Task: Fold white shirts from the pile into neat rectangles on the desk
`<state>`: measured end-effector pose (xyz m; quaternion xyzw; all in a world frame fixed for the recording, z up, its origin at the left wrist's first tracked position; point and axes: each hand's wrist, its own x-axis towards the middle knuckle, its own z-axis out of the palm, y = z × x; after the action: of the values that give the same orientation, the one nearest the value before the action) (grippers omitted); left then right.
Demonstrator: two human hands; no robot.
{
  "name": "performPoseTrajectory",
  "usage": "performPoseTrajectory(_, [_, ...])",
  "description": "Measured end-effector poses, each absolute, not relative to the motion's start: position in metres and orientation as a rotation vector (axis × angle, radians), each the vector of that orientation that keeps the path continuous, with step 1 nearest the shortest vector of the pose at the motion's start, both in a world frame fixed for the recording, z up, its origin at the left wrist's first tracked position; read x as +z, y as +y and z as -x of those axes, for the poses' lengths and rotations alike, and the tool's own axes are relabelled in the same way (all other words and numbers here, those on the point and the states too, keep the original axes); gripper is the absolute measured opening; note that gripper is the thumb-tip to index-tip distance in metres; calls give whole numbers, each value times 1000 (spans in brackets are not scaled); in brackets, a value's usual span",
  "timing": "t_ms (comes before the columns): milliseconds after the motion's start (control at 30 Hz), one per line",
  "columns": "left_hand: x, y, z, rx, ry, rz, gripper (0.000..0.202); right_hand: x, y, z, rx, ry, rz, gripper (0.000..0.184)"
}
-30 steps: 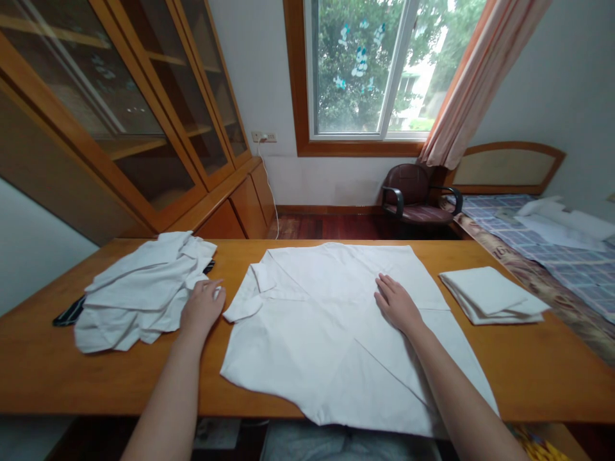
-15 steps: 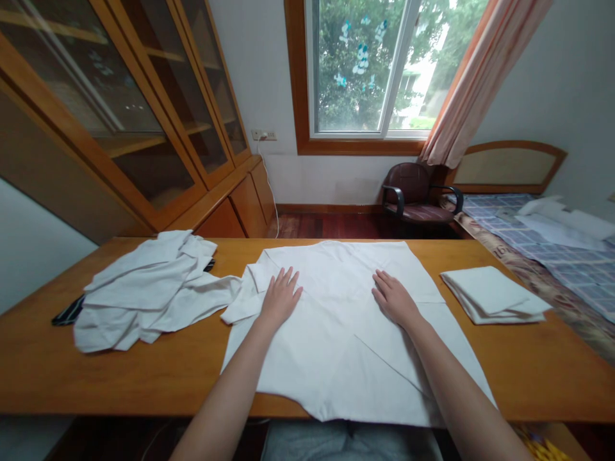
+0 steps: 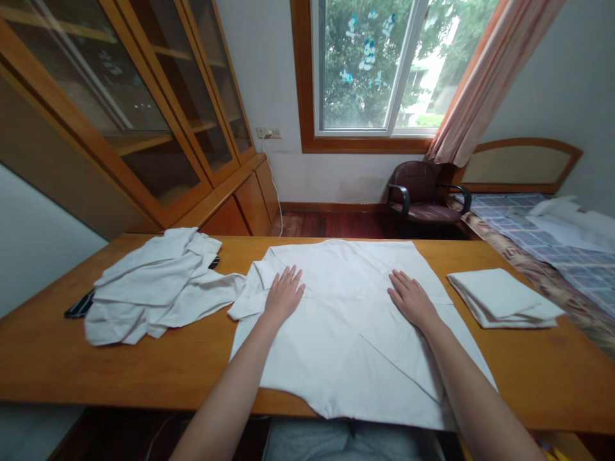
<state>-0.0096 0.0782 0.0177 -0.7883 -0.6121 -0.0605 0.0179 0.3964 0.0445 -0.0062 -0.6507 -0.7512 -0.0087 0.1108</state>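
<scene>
A white garment (image 3: pixel 336 346), which looks like a shirt, lies spread over the table in front of me, its lower edge reaching the table's near edge. My left hand (image 3: pixel 285 294) rests flat on its left part, fingers spread, close to a folded-over sleeve (image 3: pixel 250 291). On the right part, my right hand (image 3: pixel 410 296) also lies flat with the fingers stretched out. A slanting crease runs through the cloth below the right hand. Neither hand grips the fabric.
A loose heap of white clothes (image 3: pixel 148 282) with a dark striped piece (image 3: pixel 79 305) under it lies at the left of the wooden table (image 3: pixel 192 371). A folded white garment (image 3: pixel 500 294) sits at the right. Beyond stand a chair (image 3: pixel 418 192), a bed (image 3: pixel 542 237) and a glass-door cabinet (image 3: pixel 158 128).
My right hand has slid a little to the right over the cloth. My left hand stays about where it was on the garment. The view has shifted slightly.
</scene>
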Motion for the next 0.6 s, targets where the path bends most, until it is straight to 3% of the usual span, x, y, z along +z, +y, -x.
performPoseTrajectory(400, [10,83,15,-364,-1947,2329,51,-8,47,-401,-36,-2208,1881,54])
performPoseTrajectory(600, [26,82,42,-573,-1943,2109,49,-7,46,-401,-15,-2173,1875,52])
